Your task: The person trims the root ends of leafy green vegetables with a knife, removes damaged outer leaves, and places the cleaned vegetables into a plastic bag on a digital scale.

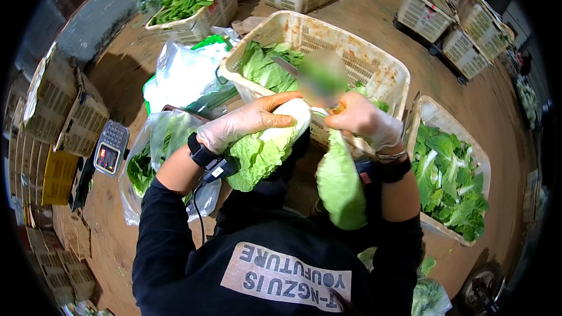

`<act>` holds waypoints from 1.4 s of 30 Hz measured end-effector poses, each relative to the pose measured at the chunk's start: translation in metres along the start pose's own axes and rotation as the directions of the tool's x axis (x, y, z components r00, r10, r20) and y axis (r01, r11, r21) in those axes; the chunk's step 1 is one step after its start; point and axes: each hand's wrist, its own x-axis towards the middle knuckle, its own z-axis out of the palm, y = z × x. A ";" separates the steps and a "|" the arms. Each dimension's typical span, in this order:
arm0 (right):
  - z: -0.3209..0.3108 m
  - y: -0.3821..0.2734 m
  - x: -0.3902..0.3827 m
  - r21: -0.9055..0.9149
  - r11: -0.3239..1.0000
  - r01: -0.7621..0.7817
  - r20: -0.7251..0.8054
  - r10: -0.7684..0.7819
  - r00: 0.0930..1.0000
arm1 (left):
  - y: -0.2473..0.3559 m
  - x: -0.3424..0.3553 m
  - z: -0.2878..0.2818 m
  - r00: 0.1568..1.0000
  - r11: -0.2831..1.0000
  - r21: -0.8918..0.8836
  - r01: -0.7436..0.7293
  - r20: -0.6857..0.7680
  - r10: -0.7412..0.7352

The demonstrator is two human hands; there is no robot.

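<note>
My left hand [252, 120], in a thin clear glove, grips a pale green Chinese cabbage [263, 152] around its white base. Beside it my right hand [360, 118], gloved too, is closed at the top of a long loose cabbage leaf [341, 184] that hangs down. A blurred patch hides the space just above my hands. A flat grey strip, perhaps a blade, shows left of that patch; whether my right hand holds it I cannot tell. Directly ahead stands a stained white plastic crate [366, 58] with more cabbage leaves [263, 67] inside.
To the right is a crate of leafy greens [448, 181]. Left lie a plastic bag of greens [149, 161], a digital scale display [111, 147] and a shiny plastic bag [190, 76]. Stacked crates [64, 102] line the left; more crates [424, 17] stand at the far right.
</note>
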 end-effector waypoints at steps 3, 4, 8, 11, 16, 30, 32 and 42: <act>-0.039 -0.008 -0.038 -0.349 0.919 -0.182 -0.076 0.166 0.983 | -0.003 0.014 -0.001 0.994 0.946 -0.323 -0.024 0.093 0.057; -0.060 0.005 -0.060 -0.402 0.910 -0.107 -0.159 0.045 0.986 | -0.014 0.021 -0.009 0.989 0.875 -0.481 -0.053 0.095 0.112; -0.140 0.080 -0.140 -0.357 0.658 -0.663 -0.870 0.024 0.493 | -0.021 0.022 -0.021 0.968 0.569 -0.788 -0.234 -0.242 0.063; -0.171 0.149 -0.168 -0.241 0.459 -0.855 -0.953 0.057 0.299 | -0.048 0.019 -0.044 0.940 0.321 -0.887 -0.331 -0.281 0.191; -0.070 0.137 -0.054 -0.449 0.837 -0.314 -0.816 -0.242 0.524 | -0.093 -0.006 -0.057 0.918 -0.191 -0.976 -0.103 -0.167 0.359; 0.089 0.063 0.054 0.182 0.981 0.071 -0.421 0.012 0.907 | -0.032 -0.255 -0.040 0.122 0.305 -0.062 -0.950 -0.976 0.181; 0.089 0.085 0.063 0.214 0.964 0.158 -0.460 -0.043 0.887 | -0.042 -0.287 -0.029 -0.018 0.493 0.189 -0.849 -0.944 0.331; 0.096 0.092 0.067 0.312 0.949 0.038 -0.368 0.084 0.926 | -0.261 -0.410 -0.057 -0.545 0.946 0.172 -0.274 -0.838 -0.005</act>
